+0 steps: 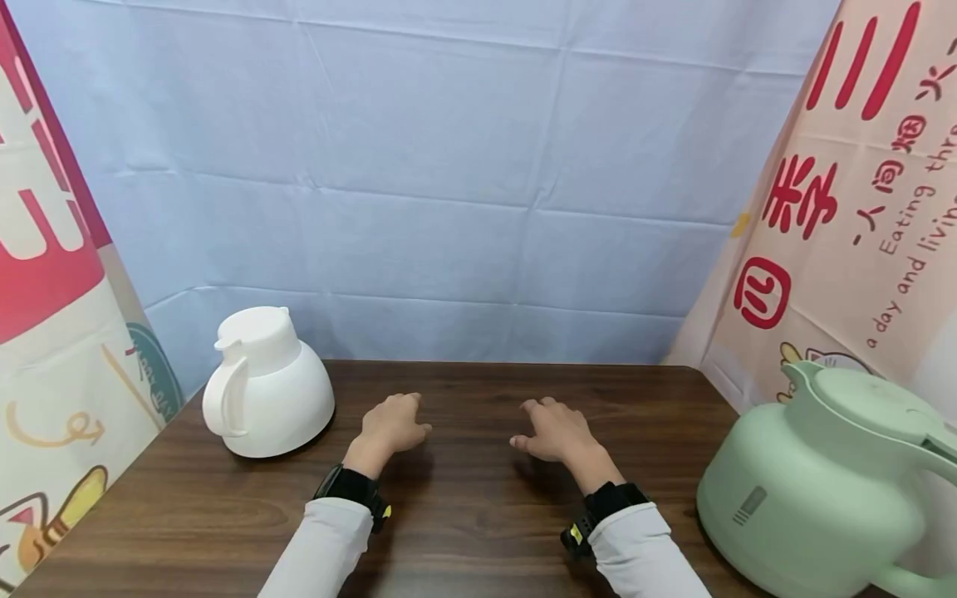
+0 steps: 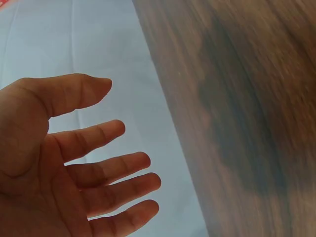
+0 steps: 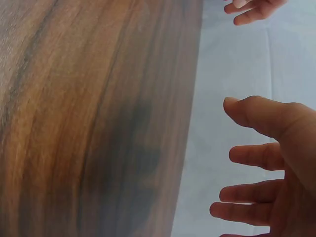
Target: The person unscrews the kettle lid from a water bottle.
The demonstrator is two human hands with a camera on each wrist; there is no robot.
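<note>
My left hand [image 1: 392, 427] hovers over the middle of the dark wooden table [image 1: 463, 531], holding nothing. In the left wrist view its fingers [image 2: 111, 170] are spread and nearly straight, with the thumb apart. Across from it my right hand [image 1: 557, 430] is likewise above the tabletop with bare, extended fingers [image 3: 252, 192]. Nearest the left hand is a white thermos jug [image 1: 280, 399], standing upright with its handle facing left and front. To the right of the right hand, a larger pale green thermos jug [image 1: 815, 490] stands close to the camera, partly cut off by the frame.
A pale blue cloth [image 1: 449, 183] hangs behind the table's back edge. Printed cloths flank both sides, the left one [image 1: 67, 332] with red shapes and the right one [image 1: 845, 216] with red lettering. Black wrist bands with cameras sit on both wrists.
</note>
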